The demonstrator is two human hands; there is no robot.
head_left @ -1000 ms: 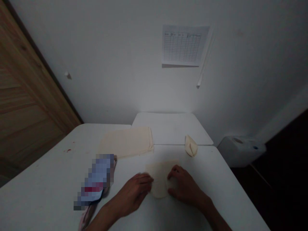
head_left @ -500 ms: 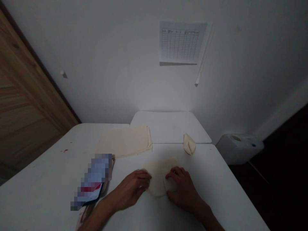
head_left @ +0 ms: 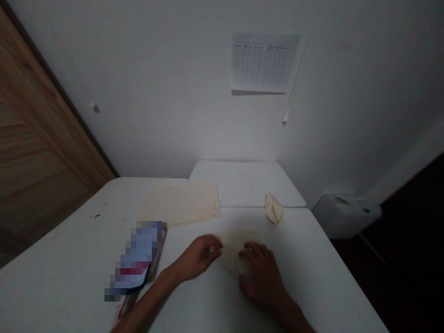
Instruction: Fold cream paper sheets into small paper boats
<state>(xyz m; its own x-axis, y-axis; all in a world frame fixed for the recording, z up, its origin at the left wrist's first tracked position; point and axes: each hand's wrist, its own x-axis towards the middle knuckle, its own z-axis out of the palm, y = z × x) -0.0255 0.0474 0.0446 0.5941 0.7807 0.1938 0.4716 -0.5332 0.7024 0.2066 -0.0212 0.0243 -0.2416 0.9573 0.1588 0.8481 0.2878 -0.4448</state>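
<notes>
A thin cream-coloured sheet [head_left: 231, 256] lies folded on the white table in front of me; I cannot tell whether it is cloth or paper. My left hand [head_left: 199, 259] is at its left side, thumb and fingertips pinched on the edge, slightly blurred. My right hand [head_left: 262, 270] rests on the right part with fingers spread and curved, thumb apart, fingertips pressing the sheet down and hiding part of it. Beyond my right hand a small folded cream piece [head_left: 274, 209] stands with a pointed shape and a crease down its front.
A stack of cream sheets [head_left: 180, 203] lies at the back left. A phone [head_left: 138, 259], its screen pixelated, is left of my left forearm. The white table [head_left: 69, 259] meets a second white surface [head_left: 243, 182] at the wall. A whitish container [head_left: 343, 215] stands right of the table.
My left hand has moved slightly up and right, over the sheet, and the sheet's left side has been folded inward. My right hand has stayed nearly in place.
</notes>
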